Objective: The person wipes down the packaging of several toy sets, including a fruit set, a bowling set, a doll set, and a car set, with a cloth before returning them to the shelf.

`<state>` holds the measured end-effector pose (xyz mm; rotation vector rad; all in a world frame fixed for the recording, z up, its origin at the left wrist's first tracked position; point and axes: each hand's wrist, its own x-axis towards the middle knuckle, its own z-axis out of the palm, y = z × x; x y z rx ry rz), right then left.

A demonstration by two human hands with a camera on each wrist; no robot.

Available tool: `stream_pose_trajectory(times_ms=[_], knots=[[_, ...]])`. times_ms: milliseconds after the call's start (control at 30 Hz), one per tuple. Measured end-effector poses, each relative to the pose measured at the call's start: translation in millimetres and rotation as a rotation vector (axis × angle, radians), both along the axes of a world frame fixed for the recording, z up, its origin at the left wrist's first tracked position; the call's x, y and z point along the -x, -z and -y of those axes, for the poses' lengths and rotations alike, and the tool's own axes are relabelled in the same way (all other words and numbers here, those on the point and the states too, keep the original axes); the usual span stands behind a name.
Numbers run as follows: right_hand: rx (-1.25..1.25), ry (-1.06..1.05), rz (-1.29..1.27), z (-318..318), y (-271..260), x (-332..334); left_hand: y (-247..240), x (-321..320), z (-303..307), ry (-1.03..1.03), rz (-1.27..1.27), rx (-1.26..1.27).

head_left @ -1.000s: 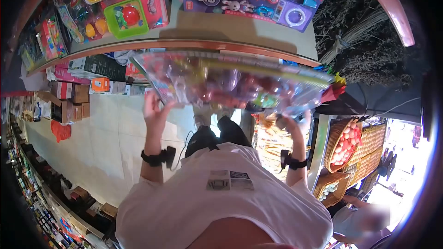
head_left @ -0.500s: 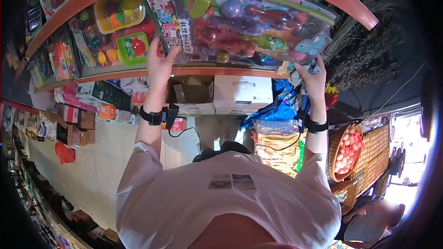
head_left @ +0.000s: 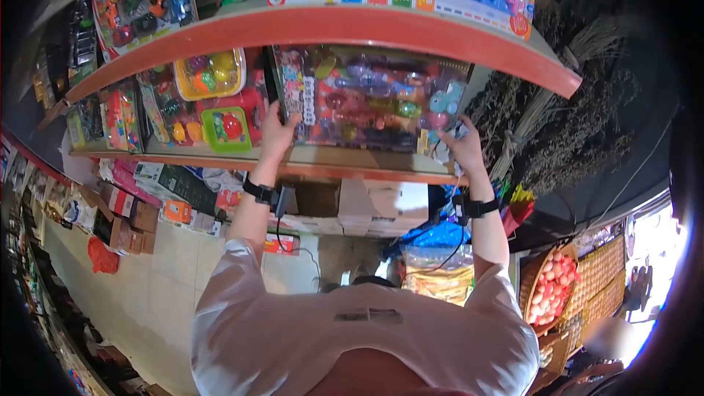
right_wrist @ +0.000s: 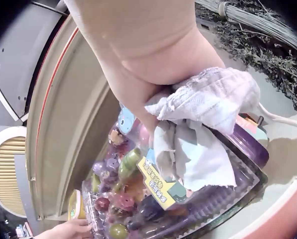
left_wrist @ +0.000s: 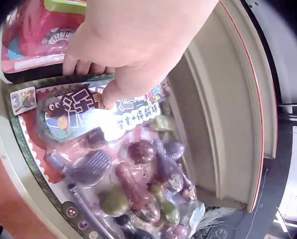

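Fingers [left_wrist: 83, 65] of the left hand [head_left: 277, 130] curled over the left edge of the toy blister pack [head_left: 367, 99], thumb pressed on the printed card front, so that hand is clamped on the pack. Right hand [head_left: 462, 148] grips the pack's right end with a crumpled grey cloth [right_wrist: 203, 119] bunched in the same hold (its fingers are hidden under the cloth, only the thumb shows on the plastic). Pack is long side down inside the middle shelf bay, clear bubble facing out, full of small coloured plastic toys. Its lower edge is at the shelf board [head_left: 352, 165]; cannot tell whether it rests there or is just above. Upper red-edged shelf [head_left: 381, 35] is close overhead. A red play-food pack [head_left: 220, 106] sits just beside it on the left. Dried brush bundles [head_left: 557, 128] are near on the right.
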<state>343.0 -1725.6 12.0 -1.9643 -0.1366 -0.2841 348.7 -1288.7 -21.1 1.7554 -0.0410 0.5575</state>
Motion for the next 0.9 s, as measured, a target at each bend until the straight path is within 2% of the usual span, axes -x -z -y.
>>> stream_pose_trajectory(times_ms=[100, 233, 333, 467, 500, 600, 667, 767, 900], knots=[[-0.019, 0.010, -0.010, -0.5, 1.6, -4.4, -8.2, 4.9, 4.4, -0.013, -0.058, -0.099], [-0.060, -0.020, -0.083, -5.0, -12.3, -2.5, -9.7, -0.9, 4.7, -0.025, -0.102, -0.058], [-0.064, -0.030, -0.087, -7.3, -14.6, -5.1, -24.6, 3.4, 13.5, -0.065, -0.107, -0.180], [-0.091, -0.062, -0.091, -5.0, -10.6, -11.2, 1.2, -15.4, 2.7, -0.096, -0.057, -0.168], [-0.101, -0.060, -0.095, -5.2, -9.6, -11.4, -5.2, -8.0, 8.8, -0.272, -0.062, -0.438], [-0.087, -0.065, -0.115, -1.2, -7.3, -12.8, -13.7, 0.6, 14.5, -0.253, -0.083, -0.377], [-0.101, -0.086, -0.137, -2.0, -15.1, -6.1, -8.4, 0.9, 14.9, -0.261, -0.010, -0.377], [-0.029, -0.036, 0.028, 3.2, -1.3, -8.1, 2.8, 7.4, 16.8, -0.309, 0.117, -0.463], [-0.048, -0.012, 0.020, 9.2, 3.6, -2.7, 1.7, 18.5, 15.2, -0.083, 0.018, -0.260]])
